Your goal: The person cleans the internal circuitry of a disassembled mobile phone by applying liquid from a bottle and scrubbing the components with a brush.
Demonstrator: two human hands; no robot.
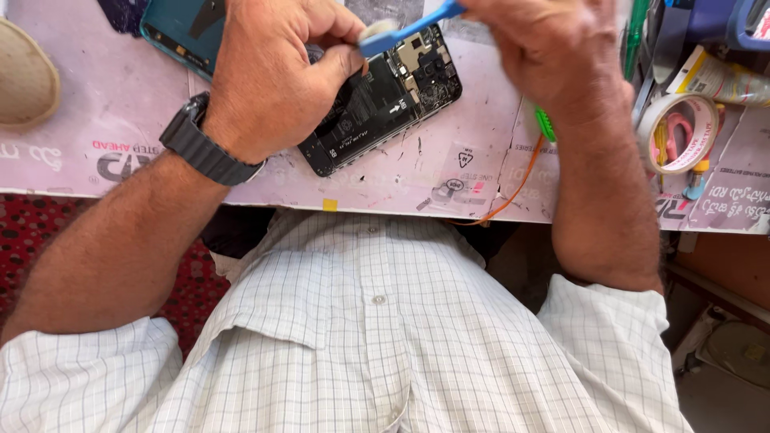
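An opened black phone (pixel 383 100) with its back cover off lies on the pale worktable (pixel 120 136), its circuit board and battery showing. My left hand (pixel 269 72), with a dark watch on the wrist, rests over the phone's far end and pins it down. My right hand (pixel 553 48) grips a blue toothbrush (pixel 409 30), whose bristled head sits over the phone's upper part near my left thumb.
A teal phone back cover (pixel 180 32) lies at the far left. A roll of tape (pixel 678 132), a tube (pixel 722 80) and small tools crowd the right side. An orange wire (pixel 513 192) hangs over the table's near edge. A tan object (pixel 24 80) sits at the left.
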